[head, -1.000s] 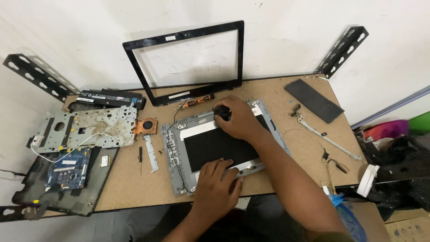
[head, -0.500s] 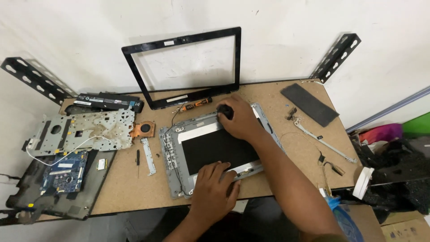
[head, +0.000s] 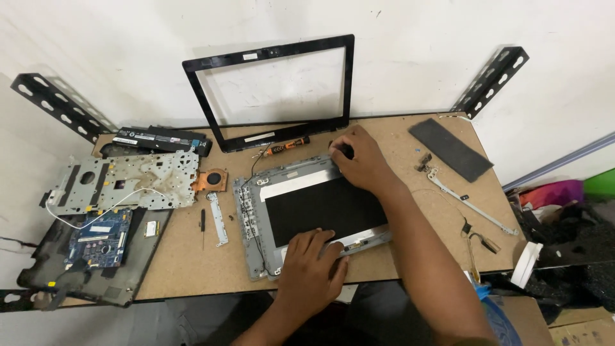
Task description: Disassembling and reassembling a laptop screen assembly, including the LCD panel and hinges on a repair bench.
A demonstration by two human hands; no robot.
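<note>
A grey laptop lid (head: 246, 211) lies flat on the brown table (head: 397, 256) with a black screen panel (head: 320, 202) in it. My left hand (head: 314, 269) rests fingers apart on the panel's near edge, over a silver strip. My right hand (head: 362, 160) sits at the lid's far right corner. Its fingers pinch a small black object (head: 346, 151); what that object is I cannot tell. An orange and black screwdriver (head: 288, 146) lies just behind the lid, left of my right hand.
A black screen bezel (head: 269, 51) leans on the wall. At left lie a metal plate (head: 122, 182), a blue circuit board (head: 99, 234), a black battery (head: 160, 138) and a copper fan (head: 210, 181). A dark cover (head: 451, 148) and metal hinges (head: 467, 202) lie at right.
Both hands stay on the lid in almost the same places. The view has shifted slightly.
</note>
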